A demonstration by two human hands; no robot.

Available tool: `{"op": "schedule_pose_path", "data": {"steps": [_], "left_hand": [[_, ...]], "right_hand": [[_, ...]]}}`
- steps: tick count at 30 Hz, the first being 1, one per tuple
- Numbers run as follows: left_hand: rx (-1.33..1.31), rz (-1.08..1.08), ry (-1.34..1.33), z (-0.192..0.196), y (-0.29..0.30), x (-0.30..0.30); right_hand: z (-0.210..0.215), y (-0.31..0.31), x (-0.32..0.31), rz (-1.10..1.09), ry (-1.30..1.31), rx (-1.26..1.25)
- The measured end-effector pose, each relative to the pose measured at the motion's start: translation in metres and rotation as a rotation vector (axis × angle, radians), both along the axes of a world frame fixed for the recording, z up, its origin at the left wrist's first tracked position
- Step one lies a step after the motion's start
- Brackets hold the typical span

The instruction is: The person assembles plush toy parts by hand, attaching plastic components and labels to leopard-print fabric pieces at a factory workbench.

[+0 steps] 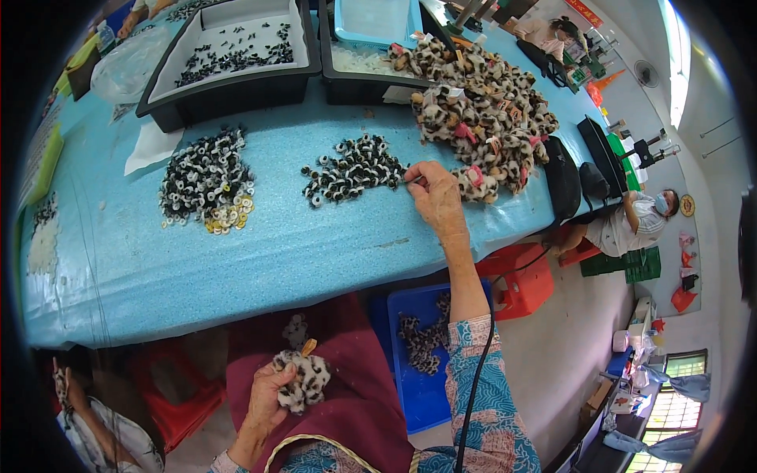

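Note:
Over my lap, my left hand point(266, 398) is closed on a small plush piece point(302, 381), white with black and tan spots and an orange-tan tab at its top. My right hand point(436, 193) reaches across the table, thumb and fingertips pinched together at the right edge of a pile of small black-and-white plastic toy eyes point(355, 169). Whatever lies between those fingertips is too small to make out. Just beyond this hand rises a large heap of spotted plush pieces point(489, 102), some showing pink bits.
On the blue-covered table point(315, 252) lies another pile of black-and-white round parts point(203, 177) with yellowish rings. Black trays point(229, 106) stand behind. A blue bin point(406, 394) and red stool point(520, 284) are below the edge. Another person's hand point(72, 394) shows at lower left; others sit at right.

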State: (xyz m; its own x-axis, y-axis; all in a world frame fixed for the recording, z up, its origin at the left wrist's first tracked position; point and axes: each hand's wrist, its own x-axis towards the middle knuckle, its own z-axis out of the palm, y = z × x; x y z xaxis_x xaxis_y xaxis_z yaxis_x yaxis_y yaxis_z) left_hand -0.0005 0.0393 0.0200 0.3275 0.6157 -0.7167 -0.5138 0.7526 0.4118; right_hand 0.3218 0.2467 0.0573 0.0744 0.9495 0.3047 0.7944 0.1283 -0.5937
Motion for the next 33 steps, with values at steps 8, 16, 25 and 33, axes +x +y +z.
{"op": "schedule_pose_path", "data": {"steps": [8,16,25,33], "left_hand": [[0.010,-0.004,-0.020,-0.003,0.000,0.000],[0.003,-0.007,-0.031,-0.010,-0.011,-0.006],[0.018,0.019,-0.274,-0.026,-0.002,-0.009],[-0.160,0.196,-0.197,-0.020,-0.010,-0.005]], "right_hand": [[0.007,-0.012,0.019,0.078,-0.208,0.301],[0.003,-0.025,-0.006,-0.129,-0.122,0.022],[-0.008,-0.017,0.034,0.072,-0.068,0.236],[0.002,-0.168,-0.095,0.125,1.097,-0.385]]}}
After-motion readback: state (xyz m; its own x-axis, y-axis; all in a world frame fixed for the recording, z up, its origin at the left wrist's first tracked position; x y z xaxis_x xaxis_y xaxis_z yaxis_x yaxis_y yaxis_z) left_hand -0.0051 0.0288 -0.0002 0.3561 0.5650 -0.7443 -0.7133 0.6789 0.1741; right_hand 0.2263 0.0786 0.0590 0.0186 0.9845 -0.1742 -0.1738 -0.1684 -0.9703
